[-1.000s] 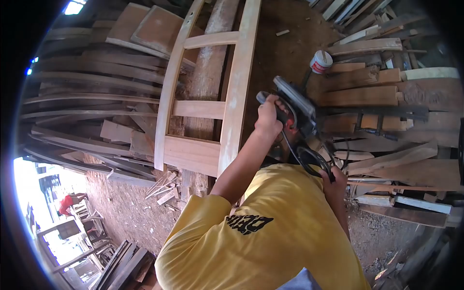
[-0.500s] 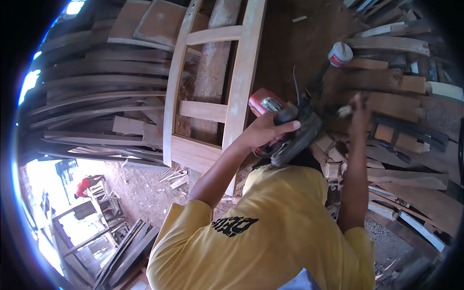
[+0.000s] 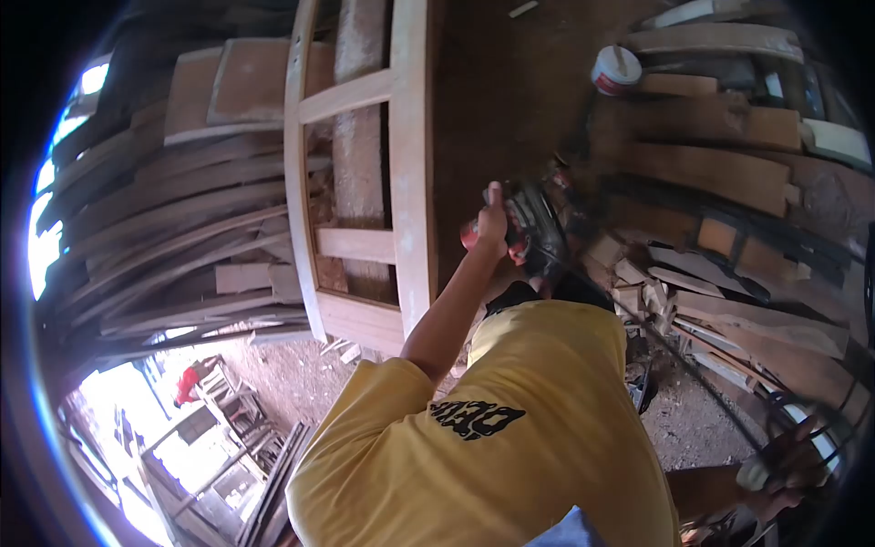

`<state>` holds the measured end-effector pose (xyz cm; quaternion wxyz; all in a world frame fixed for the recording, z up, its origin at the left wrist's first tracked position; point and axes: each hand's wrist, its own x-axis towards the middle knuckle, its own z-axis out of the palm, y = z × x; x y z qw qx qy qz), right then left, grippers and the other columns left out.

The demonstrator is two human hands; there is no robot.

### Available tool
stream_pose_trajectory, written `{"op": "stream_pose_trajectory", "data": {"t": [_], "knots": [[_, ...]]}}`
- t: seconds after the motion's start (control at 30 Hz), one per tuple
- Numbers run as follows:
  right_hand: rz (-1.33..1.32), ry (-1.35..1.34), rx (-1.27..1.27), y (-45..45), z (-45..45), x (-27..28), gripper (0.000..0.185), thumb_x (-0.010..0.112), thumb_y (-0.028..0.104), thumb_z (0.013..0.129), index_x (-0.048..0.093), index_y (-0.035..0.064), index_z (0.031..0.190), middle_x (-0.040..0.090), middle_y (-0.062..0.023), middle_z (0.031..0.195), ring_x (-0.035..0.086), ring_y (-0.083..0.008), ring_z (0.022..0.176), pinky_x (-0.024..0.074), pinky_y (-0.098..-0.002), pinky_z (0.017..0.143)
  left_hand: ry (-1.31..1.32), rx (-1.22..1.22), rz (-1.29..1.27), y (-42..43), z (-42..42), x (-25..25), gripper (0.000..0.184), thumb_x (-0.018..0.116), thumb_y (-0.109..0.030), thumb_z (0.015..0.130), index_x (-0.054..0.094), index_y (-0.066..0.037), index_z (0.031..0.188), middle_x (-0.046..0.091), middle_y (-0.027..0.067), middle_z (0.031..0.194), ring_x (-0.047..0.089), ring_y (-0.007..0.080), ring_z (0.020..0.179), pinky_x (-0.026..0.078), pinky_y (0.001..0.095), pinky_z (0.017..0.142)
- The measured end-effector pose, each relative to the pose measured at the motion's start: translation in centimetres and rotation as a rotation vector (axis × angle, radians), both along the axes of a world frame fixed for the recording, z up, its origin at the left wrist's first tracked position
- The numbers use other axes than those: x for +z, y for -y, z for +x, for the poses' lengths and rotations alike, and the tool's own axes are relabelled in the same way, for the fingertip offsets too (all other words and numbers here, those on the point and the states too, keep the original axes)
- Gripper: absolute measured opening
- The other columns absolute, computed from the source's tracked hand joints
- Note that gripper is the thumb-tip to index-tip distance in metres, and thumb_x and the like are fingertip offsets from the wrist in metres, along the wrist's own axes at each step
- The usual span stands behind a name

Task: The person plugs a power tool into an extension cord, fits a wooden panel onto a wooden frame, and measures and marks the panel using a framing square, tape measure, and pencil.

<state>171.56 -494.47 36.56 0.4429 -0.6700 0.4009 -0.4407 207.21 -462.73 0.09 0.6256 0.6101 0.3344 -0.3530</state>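
Because it lies nearest, yellow shirt (image 3: 492, 465): covers the torso, on the near side of the wooden frame (image 3: 412, 173); dark lettering creased, hard to read.
Right hand (image 3: 782, 479): well apart from the frame, out to its right; fingers look closed around the dark cord (image 3: 725, 406), presumably to keep the loops gathered. Blur and the dark rim of view hide the exact hold; a pale lump (image 3: 753, 474) at the hand cannot be identified.
Left hand (image 3: 492, 226): just right of the frame, wrapped around the red-and-black power tool (image 3: 544, 228), probably at its handle, where one hand can bear the weight.
Power tool: right of the frame, not touching it; cord leads off toward the right hand. Underside hidden, type unclear.
Weathered timber (image 3: 361, 164): visible through the frame's openings, likely a support beneath it; the frame's far end is cut off.
White tub (image 3: 617, 71): right of the frame, beside boards; contents unclear.
Stacked boards (image 3: 182, 201): left of the frame, probably piled to save room; ends dim.
Person in red (image 3: 188, 387): farthest, left beyond the frame's near end; glare hides detail.
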Motion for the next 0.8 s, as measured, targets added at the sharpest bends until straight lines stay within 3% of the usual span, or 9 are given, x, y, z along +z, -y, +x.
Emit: {"op": "stream_pose_trajectory", "data": {"t": [0.03,0.13,0.3,0.37,0.4,0.47,0.6,0.67,0.8], "knots": [[0.034,-0.129,-0.034,-0.5,-1.3,0.3,0.018,0.055,0.025,0.104,0.055,0.0082,0.099,0.052,0.0014,0.08,0.051,-0.0128,0.073,0.0449,-0.0404,0.083,-0.003,-0.018,-0.012,0.9,0.6,-1.4,0.059,0.051,-0.068,0.098,0.055,-0.011,0.082,0.053,0.0018,0.064,0.054,0.0192,0.054,0.048,0.0374,0.051],[0.172,-0.501,-0.08,-1.9,-4.1,1.4,0.017,0.058,0.022,0.101,0.058,0.0053,0.101,0.053,0.0011,0.079,0.051,-0.0128,0.072,0.0453,-0.0374,0.078,-0.205,0.509,-0.155,5.2,2.5,-0.8,0.073,0.033,-0.078,0.097,0.054,-0.008,0.092,0.058,0.012,0.08,0.058,0.0363,0.076,0.049,0.0638,0.064],[0.425,-0.972,-0.007,-1.0,-6.5,1.2,0.017,0.063,0.016,0.097,0.062,0.0005,0.104,0.054,0.0006,0.077,0.052,-0.0128,0.07,0.0459,-0.0323,0.069,-0.286,0.942,-0.259,9.2,5.8,-3.4,0.075,0.033,-0.077,0.098,0.049,-0.005,0.091,0.055,0.0116,0.079,0.053,0.0351,0.074,0.05,0.0594,0.076],[0.49,-1.036,0.072,0.6,-5.7,-3.0,0.018,0.065,0.014,0.095,0.063,-0.0014,0.105,0.055,0.0004,0.077,0.053,-0.0127,0.069,0.0462,-0.0303,0.065,-0.256,0.993,-0.412,8.7,6.1,-4.3,0.073,0.035,-0.076,0.098,0.049,-0.005,0.09,0.054,0.0069,0.077,0.053,0.0256,0.072,0.052,0.0464,0.072],[0.216,-1.041,0.266,1.9,-5.5,-7.6,0.016,0.066,0.012,0.095,0.063,-0.0016,0.102,0.056,0.0001,0.074,0.05,-0.0114,0.063,0.0409,-0.029,0.056,-0.245,1.001,-0.403,8.4,6.2,-3.7,0.073,0.035,-0.076,0.098,0.049,-0.005,0.09,0.054,0.0069,0.077,0.053,0.0256,0.072,0.052,0.0464,0.072],[0.11,-0.973,0.345,2.5,-2.6,-15.5,0.019,0.069,0.014,0.093,0.063,-0.002,0.101,0.057,-0.0111,0.075,0.053,-0.0168,0.07,0.044,-0.0357,0.065,-0.186,0.687,-0.63,7.5,5.7,-0.5,0.067,0.043,-0.074,0.098,0.049,-0.009,0.085,0.05,0.001,0.068,0.051,0.0165,0.06,0.049,0.0291,0.058],[0.15,-0.775,0.266,3.9,6.9,-31.6,0.025,0.068,0.025,0.097,0.064,-0.0003,0.098,0.066,-0.0088,0.073,0.064,-0.0155,0.067,0.0487,-0.0345,0.063,-0.192,0.295,-0.569,6.1,5.7,8.9,0.062,0.044,-0.07,0.1,0.053,-0.01,0.083,0.047,-0.0017,0.064,0.048,0.0122,0.056,0.043,0.0271,0.056],[0.24,-0.757,0.265,4.3,14.3,-34.9,0.039,0.069,0.038,0.097,0.065,-0.001,0.101,0.069,-0.0083,0.071,0.062,-0.0148,0.065,0.0484,-0.0354,0.062,-0.067,-0.157,-0.292,6.6,4.7,13.1,0.059,0.049,-0.066,0.1,0.058,-0.009,0.085,0.049,-0.0022,0.061,0.047,0.0113,0.051,0.042,0.0259,0.053],[0.166,-0.449,0.16,8.4,25.5,-34.7,0.051,0.07,0.049,0.096,0.066,-0.0019,0.101,0.073,-0.0064,0.079,0.06,-0.0102,0.066,0.0462,-0.0301,0.06,0.122,-0.836,0.07,5.7,3.8,13.3,0.058,0.057,-0.061,0.098,0.064,-0.004,0.097,0.058,0.0011,0.064,0.055,0.0097,0.054,0.044,0.0274,0.052]]}}
